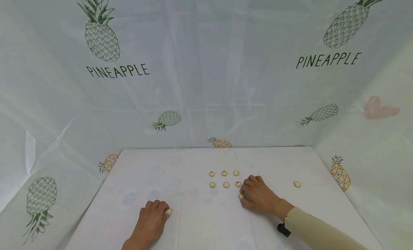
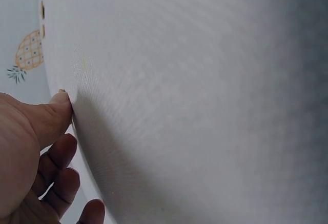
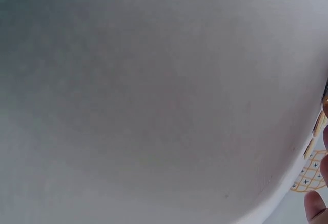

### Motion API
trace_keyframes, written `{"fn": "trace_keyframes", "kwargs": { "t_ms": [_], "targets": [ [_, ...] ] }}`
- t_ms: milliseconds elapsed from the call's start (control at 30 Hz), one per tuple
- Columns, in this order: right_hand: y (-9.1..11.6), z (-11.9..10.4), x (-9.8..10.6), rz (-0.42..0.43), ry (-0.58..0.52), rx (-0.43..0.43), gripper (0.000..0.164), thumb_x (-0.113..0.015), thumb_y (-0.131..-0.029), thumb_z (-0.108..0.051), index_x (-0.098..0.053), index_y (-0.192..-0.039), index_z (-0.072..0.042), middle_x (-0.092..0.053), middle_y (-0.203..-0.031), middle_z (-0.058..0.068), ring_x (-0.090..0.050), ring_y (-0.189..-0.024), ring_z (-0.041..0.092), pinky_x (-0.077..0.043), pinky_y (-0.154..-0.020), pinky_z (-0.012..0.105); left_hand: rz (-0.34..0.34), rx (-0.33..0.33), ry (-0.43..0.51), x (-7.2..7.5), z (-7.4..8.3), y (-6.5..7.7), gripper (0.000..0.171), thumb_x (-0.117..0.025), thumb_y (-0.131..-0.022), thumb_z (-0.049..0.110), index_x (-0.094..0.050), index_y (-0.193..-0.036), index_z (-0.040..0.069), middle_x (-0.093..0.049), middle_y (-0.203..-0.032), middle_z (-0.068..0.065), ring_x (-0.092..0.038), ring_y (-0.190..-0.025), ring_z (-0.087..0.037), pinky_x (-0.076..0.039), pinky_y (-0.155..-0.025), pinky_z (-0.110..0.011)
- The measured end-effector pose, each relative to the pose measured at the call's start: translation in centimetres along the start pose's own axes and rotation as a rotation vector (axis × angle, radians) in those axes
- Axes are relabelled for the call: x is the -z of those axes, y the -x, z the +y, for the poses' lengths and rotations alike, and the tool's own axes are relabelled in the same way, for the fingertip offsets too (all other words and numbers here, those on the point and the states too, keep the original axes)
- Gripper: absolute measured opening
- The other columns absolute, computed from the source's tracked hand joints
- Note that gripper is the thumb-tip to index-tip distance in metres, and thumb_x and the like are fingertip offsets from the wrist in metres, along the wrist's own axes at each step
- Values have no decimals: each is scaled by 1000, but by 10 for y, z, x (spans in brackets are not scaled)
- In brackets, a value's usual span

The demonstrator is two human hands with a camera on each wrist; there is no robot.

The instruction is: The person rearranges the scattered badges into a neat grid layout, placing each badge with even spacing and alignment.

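Note:
My left hand [image 1: 151, 219] is low on the white table, left of the middle. It pinches a small round yellowish disc [image 1: 169, 211] at its thumb and fingertips. Right of the middle, my right hand [image 1: 259, 195] holds another such disc [image 1: 241, 196] between thumb and fingers, down at the tabletop. Just beyond it lie two rows of three like discs, among them a near-row disc [image 1: 238, 184] close to its fingertips. The left wrist view has the left thumb [image 2: 60, 106] at the table surface, other fingers curled below. Only fingertips [image 3: 315, 203] of the right hand enter the right wrist view.
A lone disc [image 1: 297, 184] lies on the right side of the table [image 1: 193, 228]. White cloth [image 1: 206, 81] printed with pineapples hangs behind and on both sides. A black band [image 1: 284, 230] is at the right wrist, beside a beige sleeve [image 1: 316, 228].

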State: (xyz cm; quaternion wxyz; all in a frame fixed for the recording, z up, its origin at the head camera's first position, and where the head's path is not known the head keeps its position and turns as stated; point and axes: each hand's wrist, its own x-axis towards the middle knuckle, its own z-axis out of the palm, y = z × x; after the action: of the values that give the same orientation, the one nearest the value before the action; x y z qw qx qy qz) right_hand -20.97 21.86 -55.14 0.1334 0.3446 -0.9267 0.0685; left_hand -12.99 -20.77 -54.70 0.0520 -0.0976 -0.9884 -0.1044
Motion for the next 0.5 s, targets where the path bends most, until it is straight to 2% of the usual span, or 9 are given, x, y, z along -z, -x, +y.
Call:
{"fn": "trace_keyframes", "kwargs": {
  "t_ms": [200, 500],
  "targets": [
    [0, -1, -1, 24, 12, -4, 12, -78, -90, -31, -71, -91, -21, -63, -96, -9, -49, -95, 13, -41, -89, 40, -5, 4, 5, 1, 1, 0, 17, -81, -94, 23, -67, -103, 20, -65, -104, 4, -56, -97, -19, -48, -79, -44],
    [-1, -2, -1, -2, 5, -26, 15, -79, -91, -35, -72, -92, -21, -63, -96, -10, -50, -96, 12, -42, -91, 41, -17, 21, 2, 4, 2, 0, 18, -81, -94, 24, -66, -104, 20, -64, -103, 4, -55, -96, -18, -48, -79, -45]
  ]
}}
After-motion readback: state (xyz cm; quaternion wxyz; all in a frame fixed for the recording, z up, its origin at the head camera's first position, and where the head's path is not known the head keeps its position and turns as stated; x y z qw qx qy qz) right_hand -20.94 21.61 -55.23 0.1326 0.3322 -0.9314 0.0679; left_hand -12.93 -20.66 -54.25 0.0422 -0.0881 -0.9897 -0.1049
